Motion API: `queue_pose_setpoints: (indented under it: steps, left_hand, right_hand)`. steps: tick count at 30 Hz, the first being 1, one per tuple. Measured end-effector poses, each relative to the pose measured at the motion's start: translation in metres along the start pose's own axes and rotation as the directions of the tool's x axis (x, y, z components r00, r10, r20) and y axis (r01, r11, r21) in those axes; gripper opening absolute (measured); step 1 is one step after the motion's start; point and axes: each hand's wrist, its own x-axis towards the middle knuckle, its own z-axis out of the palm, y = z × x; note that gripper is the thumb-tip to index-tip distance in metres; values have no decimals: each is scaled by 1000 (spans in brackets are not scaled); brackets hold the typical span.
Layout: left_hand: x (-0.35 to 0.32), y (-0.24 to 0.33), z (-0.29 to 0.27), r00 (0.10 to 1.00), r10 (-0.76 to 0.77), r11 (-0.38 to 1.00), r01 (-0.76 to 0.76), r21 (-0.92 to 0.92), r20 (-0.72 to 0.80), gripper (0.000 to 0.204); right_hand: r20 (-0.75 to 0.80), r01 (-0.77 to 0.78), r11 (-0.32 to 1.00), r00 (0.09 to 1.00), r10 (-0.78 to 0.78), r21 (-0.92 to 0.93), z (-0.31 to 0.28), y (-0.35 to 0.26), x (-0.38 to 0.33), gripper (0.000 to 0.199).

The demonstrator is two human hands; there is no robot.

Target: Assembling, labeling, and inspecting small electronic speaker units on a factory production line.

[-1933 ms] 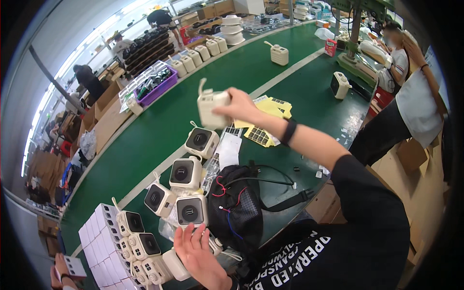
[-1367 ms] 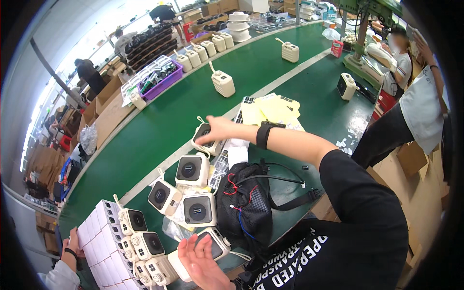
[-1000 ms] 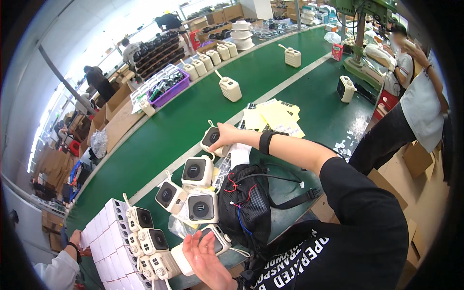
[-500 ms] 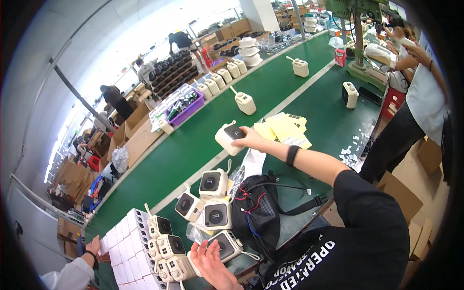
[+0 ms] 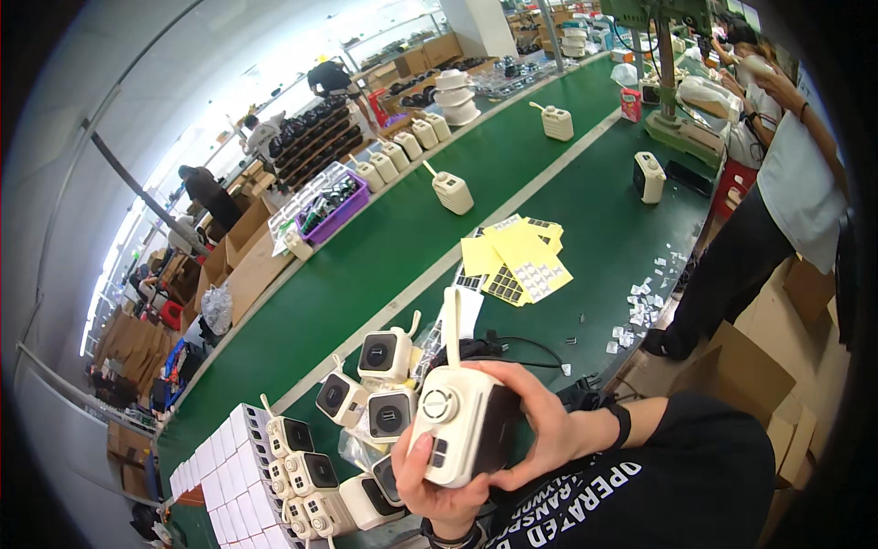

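Observation:
Close in front of me I hold a cream portable speaker (image 5: 455, 423) between both hands. It has a strap loop upright on top, a round dial and small dark buttons on one face, and a dark panel on the side. My left hand (image 5: 430, 489) grips its lower left edge. Around the dark side and the top right edge wraps my right hand (image 5: 544, 425). Just left of them sits a group of similar cream speakers (image 5: 391, 414) with dark square fronts. More speakers (image 5: 320, 471) are packed together beside rows of white boxes (image 5: 224, 471).
Yellow sticker sheets (image 5: 519, 261) lie on the green bench beyond my hands. Two cream speakers (image 5: 452, 193) stand spaced along the green belt. A purple bin (image 5: 337, 212) sits at its far edge. A green press (image 5: 681, 128) and another person (image 5: 777, 201) are at the right.
My right hand has brought the speaker from over the belt back toward me. The left hand, open before, now grips it too. Another person's hand has left the lower left.

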Motion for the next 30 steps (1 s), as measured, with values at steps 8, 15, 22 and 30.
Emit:
queue_pose_setpoints:
  steps: [8, 15, 22, 30]
  left_hand:
    - [3, 7, 10, 830, -540, 833, 504, -229, -140, 58]
    - [21, 2, 1, 742, -666, 672, 641, -370, 77, 57]
    - [32, -4, -5, 778, -620, 724, 618, -306, 103, 46]
    - [29, -19, -10, 712, -698, 625, 658, -420, 76, 44]
  right_hand:
    - [10, 4, 992, 1000, -3, -122, -4, -10, 0, 93]
    - [133, -301, 905, 953, 272, 301, -2, 1, -2, 100]
    - [183, -319, 909, 943, 277, 268, 1, 8, 3, 108]
    - [154, -300, 943, 948, 278, 143, 8, 7, 11, 105]
